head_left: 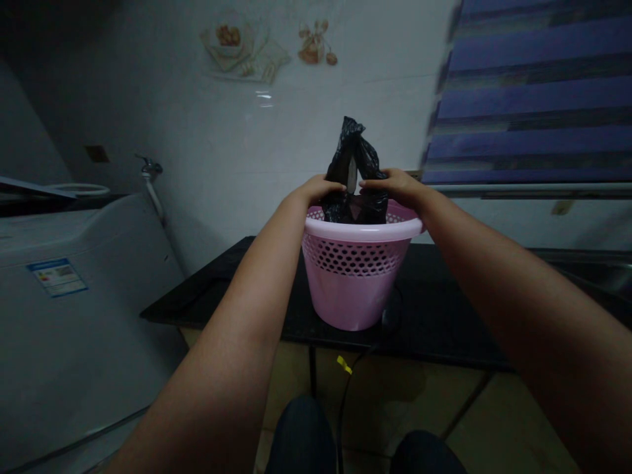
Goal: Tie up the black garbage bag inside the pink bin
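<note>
the black plastic bag (353, 174) is sitting inside the pink basket (356, 276) on the dark table (444, 316), its top sticking up. i am pinching it with my left hand (318, 189) and right hand (395, 185), both clamped on it.

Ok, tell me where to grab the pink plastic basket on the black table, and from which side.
Grip the pink plastic basket by its flared rim, from both sides, fingers under the lip. It stands upright and its smooth wall tapers downward, so likely slips; the crumpled black plastic bag fills the mouth.
</note>
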`<action>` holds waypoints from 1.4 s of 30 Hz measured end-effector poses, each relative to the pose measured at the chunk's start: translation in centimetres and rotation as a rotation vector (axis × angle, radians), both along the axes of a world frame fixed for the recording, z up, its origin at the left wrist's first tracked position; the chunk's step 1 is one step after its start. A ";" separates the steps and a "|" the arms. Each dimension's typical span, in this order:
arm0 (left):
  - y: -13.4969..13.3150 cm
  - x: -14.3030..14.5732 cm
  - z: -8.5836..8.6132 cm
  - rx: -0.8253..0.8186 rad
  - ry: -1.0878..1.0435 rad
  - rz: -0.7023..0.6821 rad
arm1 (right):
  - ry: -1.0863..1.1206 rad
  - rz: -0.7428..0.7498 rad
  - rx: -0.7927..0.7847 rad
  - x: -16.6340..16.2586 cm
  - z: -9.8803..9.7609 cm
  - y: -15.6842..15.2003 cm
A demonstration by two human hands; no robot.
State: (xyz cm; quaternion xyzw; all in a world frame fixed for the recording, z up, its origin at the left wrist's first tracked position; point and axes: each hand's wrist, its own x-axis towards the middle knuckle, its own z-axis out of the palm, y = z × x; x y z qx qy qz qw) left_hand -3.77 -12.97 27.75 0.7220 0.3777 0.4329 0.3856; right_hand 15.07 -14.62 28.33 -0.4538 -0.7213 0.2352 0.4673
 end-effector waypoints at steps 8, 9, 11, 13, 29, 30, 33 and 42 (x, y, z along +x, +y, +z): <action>0.8 -0.1 -0.1 0.065 -0.005 -0.067 | 0.027 0.063 -0.029 -0.2 0.1 -0.5; 0.9 -0.1 -0.1 0.069 -0.009 -0.071 | 0.024 0.070 -0.034 -0.2 0.0 -0.4; 1.0 -0.2 -0.1 0.069 -0.032 -0.081 | 0.021 0.092 -0.038 -0.1 0.0 -0.4; 1.0 -0.2 -0.2 0.055 -0.056 -0.089 | 0.013 0.100 -0.037 -0.1 0.0 -0.4; -0.5 0.2 0.1 0.026 -0.016 -0.049 | -0.031 0.161 -0.042 -0.6 0.2 -1.5; -0.5 0.2 0.1 0.026 -0.017 -0.051 | -0.034 0.167 -0.046 -0.6 0.2 -1.7; -0.4 0.1 0.1 0.040 -0.030 -0.077 | -0.043 0.181 -0.058 -0.8 0.2 -2.1; -0.6 0.1 0.2 0.016 0.002 -0.136 | -0.074 0.204 -0.039 -0.5 0.2 -1.7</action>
